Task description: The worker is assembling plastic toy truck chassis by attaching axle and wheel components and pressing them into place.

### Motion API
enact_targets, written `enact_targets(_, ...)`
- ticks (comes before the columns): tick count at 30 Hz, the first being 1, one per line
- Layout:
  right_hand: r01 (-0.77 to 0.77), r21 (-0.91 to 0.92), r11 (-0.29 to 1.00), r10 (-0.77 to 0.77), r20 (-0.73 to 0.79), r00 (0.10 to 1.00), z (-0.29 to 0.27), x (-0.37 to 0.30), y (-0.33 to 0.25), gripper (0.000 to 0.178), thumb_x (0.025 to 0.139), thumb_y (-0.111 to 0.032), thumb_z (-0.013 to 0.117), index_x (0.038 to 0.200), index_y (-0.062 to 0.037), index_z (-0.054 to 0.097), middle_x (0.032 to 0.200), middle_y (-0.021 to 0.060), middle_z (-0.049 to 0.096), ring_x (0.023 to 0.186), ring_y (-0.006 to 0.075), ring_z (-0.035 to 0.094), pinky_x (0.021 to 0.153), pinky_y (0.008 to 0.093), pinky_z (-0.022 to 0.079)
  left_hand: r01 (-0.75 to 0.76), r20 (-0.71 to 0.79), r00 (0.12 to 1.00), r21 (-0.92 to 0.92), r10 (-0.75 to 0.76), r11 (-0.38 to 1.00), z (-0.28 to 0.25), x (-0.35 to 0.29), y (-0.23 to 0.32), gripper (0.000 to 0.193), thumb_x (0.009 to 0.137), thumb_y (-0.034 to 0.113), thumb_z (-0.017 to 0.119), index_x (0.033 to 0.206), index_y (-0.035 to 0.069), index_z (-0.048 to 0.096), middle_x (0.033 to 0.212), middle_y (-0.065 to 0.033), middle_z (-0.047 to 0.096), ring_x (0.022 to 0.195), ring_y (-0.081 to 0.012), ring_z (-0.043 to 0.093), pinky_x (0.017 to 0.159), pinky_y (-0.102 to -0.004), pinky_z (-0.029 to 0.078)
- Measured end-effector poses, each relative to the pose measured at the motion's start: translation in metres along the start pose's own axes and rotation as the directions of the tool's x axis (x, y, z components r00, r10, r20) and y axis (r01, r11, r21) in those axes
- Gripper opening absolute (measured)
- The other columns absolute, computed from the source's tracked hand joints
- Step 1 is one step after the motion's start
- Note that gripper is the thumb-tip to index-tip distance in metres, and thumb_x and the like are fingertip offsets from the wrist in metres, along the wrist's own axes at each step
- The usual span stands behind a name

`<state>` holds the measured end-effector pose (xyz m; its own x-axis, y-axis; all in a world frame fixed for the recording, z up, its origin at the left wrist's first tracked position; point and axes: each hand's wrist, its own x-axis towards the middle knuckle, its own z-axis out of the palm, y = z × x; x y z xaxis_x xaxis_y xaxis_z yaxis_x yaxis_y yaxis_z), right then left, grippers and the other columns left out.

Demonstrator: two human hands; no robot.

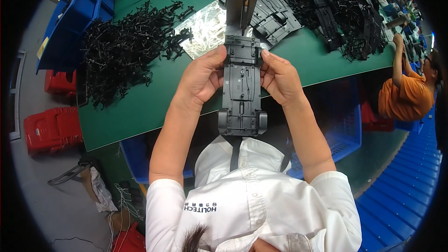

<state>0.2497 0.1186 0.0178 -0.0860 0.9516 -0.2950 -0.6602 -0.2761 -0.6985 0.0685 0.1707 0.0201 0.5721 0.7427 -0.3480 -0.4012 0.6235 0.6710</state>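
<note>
Between my two hands is a long black plastic toy-car chassis [241, 84], its ribbed side up and its wheel-arch end toward me. My left hand [205, 74] grips its left edge near the far end, thumb on the rim. On the opposite edge, my right hand [281, 75] holds it the same way, fingers curled underneath and partly hidden. The chassis's far end lies under the narrow metal tip of an upright machine [244, 7]. A shiny metal plate [201, 24] rests on the green table [322, 65] behind it.
A heap of small black plastic parts [126, 46] covers the table's left side. More black chassis [276, 18] lie behind and to the right. Blue bins [77, 14] stand at the left edge, above red stools [53, 129]. A person in orange [406, 95] sits at the far right.
</note>
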Motion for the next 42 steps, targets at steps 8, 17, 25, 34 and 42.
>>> enact_targets(8,-0.003,0.002,1.0,0.003,-0.019,1.0,-0.001,0.011,-0.011,0.026,0.092,-0.019,0.046,0.1,0.0042,0.055,0.091,0.0116,0.062,0.08,0.0174,0.062,0.072,0.0317,0.054,-0.004,-0.056,0.998,-0.03,0.003,1.0,0.007,0.013,0.003,0.029,0.091,0.027,0.05,0.104,0.002,0.056,0.095,-0.0078,0.062,0.084,-0.0141,0.061,0.07,-0.0275,0.052)
enact_targets(17,0.011,-0.033,0.999,-0.012,-0.045,0.999,-0.002,0.024,-0.018,0.027,0.092,-0.022,0.048,0.095,0.003,0.057,0.084,0.0109,0.061,0.074,0.0171,0.062,0.067,0.0317,0.054,-0.007,-0.099,0.995,-0.09,-0.002,0.996,0.011,0.023,0.01,0.026,0.091,0.025,0.05,0.105,0.003,0.055,0.095,-0.0081,0.061,0.083,-0.0147,0.06,0.072,-0.0294,0.053)
enact_targets(25,0.019,-0.016,1.0,-0.019,-0.045,0.999,-0.005,0.022,-0.017,0.025,0.091,-0.02,0.048,0.095,0.0027,0.057,0.084,0.0091,0.061,0.072,0.0158,0.061,0.066,0.031,0.054,0.017,-0.096,0.995,-0.11,-0.028,0.994,0.015,0.014,0.011,0.027,0.089,0.022,0.052,0.105,0.0,0.054,0.096,-0.0112,0.06,0.085,-0.0186,0.06,0.077,-0.034,0.052)
enact_targets(34,-0.141,0.101,0.985,0.132,0.096,0.987,0.007,0.003,0.0,0.019,0.09,-0.014,0.051,0.093,0.0036,0.058,0.086,0.0089,0.062,0.077,0.0108,0.06,0.07,0.0228,0.052,-0.043,-0.156,0.987,-0.104,0.026,0.994,0.004,-0.032,-0.002,0.028,0.081,0.016,0.06,0.102,-0.002,0.055,0.093,-0.0134,0.061,0.084,-0.0194,0.061,0.077,-0.0351,0.053)
enact_targets(42,-0.204,0.125,0.971,0.166,0.264,0.95,0.007,-0.03,0.017,0.042,0.093,-0.027,0.043,0.116,0.0083,0.046,0.096,0.017,0.061,0.084,0.0185,0.063,0.073,0.028,0.053,-0.324,-0.28,0.919,-0.132,0.278,0.937,0.001,-0.069,-0.015,0.032,0.082,0.013,0.059,0.11,0.002,0.049,0.099,-0.0113,0.058,0.09,-0.0207,0.057,0.081,-0.0369,0.05)
